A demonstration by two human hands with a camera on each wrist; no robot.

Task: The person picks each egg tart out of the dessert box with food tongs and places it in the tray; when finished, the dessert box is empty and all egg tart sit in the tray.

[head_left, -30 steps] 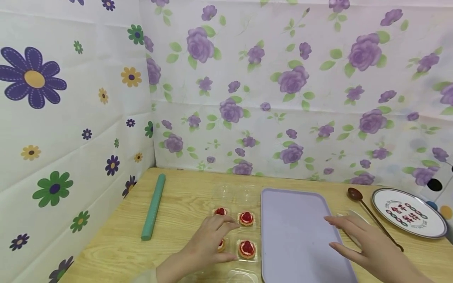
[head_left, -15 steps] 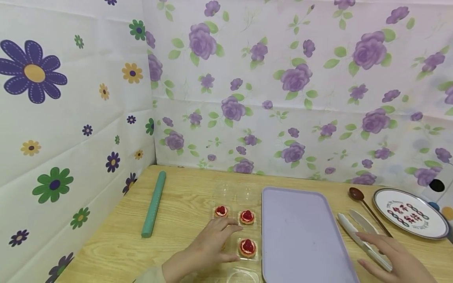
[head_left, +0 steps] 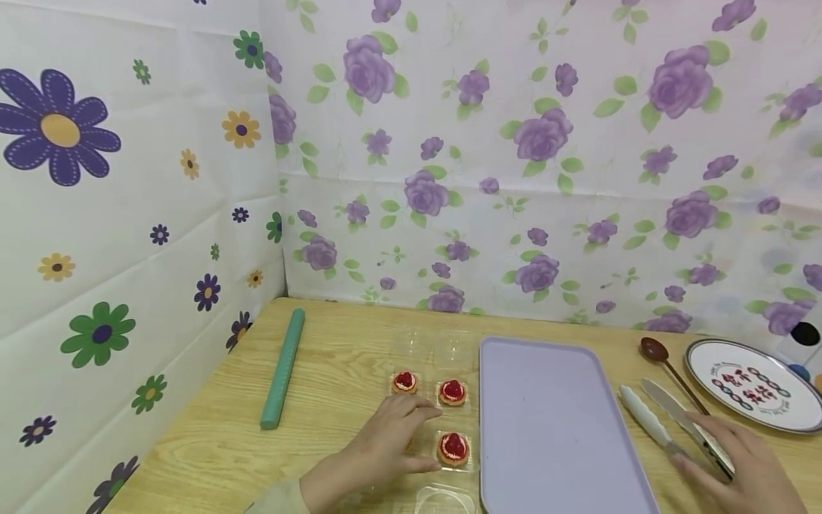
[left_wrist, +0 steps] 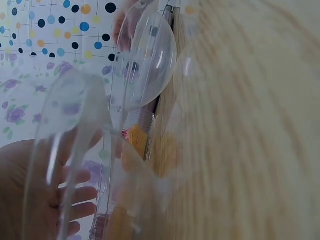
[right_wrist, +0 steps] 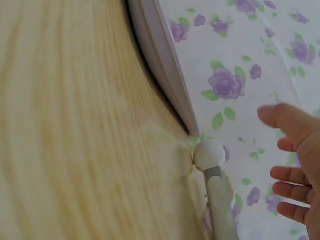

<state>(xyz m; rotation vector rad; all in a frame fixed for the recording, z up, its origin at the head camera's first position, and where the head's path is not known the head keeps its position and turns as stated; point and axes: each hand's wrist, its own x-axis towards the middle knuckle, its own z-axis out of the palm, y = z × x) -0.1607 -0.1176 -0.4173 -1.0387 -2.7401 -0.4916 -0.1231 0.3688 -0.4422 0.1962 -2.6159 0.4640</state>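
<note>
My left hand (head_left: 385,446) hovers over or rests at a clear plastic container (head_left: 443,502), fingers loosely bent; whether it touches is hard to tell. Red-topped fruit tarts (head_left: 454,448) sit in its compartments, one mostly hidden by the hand. In the left wrist view, clear domed plastic (left_wrist: 150,65) stands before the left hand (left_wrist: 65,195). My right hand (head_left: 748,467) is over the handle end of a pair of tongs (head_left: 648,421) with white tips, lying on the table. The right wrist view shows the right hand's (right_wrist: 300,165) fingers spread apart, holding nothing, beside the tongs (right_wrist: 220,195).
A lilac tray (head_left: 552,421) lies between the container and the tongs. Behind the tongs are a brown long-handled spoon (head_left: 655,350) and a white patterned plate (head_left: 751,385). A green stick (head_left: 282,371) lies on the left. Floral cloth (head_left: 449,143) closes off the back.
My right hand has moved right from the tray's edge to the handle end of the tongs, uncovering their white tips. The left hand has stayed at the tart container.
</note>
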